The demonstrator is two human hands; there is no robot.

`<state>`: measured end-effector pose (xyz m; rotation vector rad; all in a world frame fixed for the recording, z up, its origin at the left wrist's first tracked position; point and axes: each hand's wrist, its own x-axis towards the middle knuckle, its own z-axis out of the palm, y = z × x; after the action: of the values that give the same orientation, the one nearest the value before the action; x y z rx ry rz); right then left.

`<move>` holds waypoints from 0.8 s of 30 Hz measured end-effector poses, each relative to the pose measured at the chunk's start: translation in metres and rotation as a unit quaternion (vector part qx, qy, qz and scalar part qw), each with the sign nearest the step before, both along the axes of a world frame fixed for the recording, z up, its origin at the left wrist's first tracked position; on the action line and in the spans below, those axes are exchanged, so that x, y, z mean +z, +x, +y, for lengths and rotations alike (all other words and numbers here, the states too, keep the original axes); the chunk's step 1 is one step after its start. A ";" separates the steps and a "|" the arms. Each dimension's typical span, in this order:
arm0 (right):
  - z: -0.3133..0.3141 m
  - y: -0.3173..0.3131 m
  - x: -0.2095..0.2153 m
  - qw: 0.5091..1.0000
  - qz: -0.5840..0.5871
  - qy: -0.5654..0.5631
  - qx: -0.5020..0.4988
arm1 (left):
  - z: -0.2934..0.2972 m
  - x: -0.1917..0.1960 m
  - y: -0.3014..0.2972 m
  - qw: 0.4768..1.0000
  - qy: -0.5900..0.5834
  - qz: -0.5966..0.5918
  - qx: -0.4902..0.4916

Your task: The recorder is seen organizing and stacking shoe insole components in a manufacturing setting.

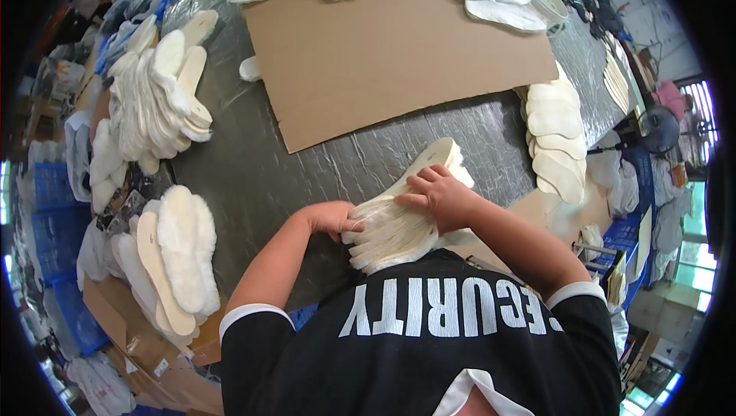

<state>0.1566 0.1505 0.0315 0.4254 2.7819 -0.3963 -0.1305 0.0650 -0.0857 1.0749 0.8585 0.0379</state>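
Observation:
A thick stack of cream fleecy insoles (395, 236) stands at the table's near edge, close against my body. My left hand (333, 219) grips its left side, thumb over the edge and the other fingers partly hidden. From the right, my right hand (443, 197) lies closed around the upper part, fingers bent over the top insole (429, 161). That insole shows its smooth side, with fluffy white pile along its right edge. The stack's underside is hidden.
A brown cardboard sheet (399, 55) lies on the dark film-covered table (230, 178), white insoles along its far edge. Insole piles sit at left (157, 98) and right (556, 140). A cardboard box (130, 324) with fluffy insoles (184, 247) stands at lower left.

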 end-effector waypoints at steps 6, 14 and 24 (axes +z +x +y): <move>-0.007 -0.009 0.008 0.998 -0.067 -0.006 0.022 | -0.052 -0.012 0.011 0.983 -0.012 -0.040 0.180; -0.029 -0.036 0.007 0.986 -0.044 -0.014 0.158 | -0.156 0.003 0.045 0.908 -0.099 -0.072 0.400; -0.064 -0.051 0.011 0.933 -0.075 0.043 0.349 | -0.291 -0.008 0.217 0.731 -0.145 0.024 0.666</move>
<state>0.1053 0.0864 0.0421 -0.4976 2.5798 -0.0639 0.0863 -0.2261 -0.0937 -0.0302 1.4773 1.0544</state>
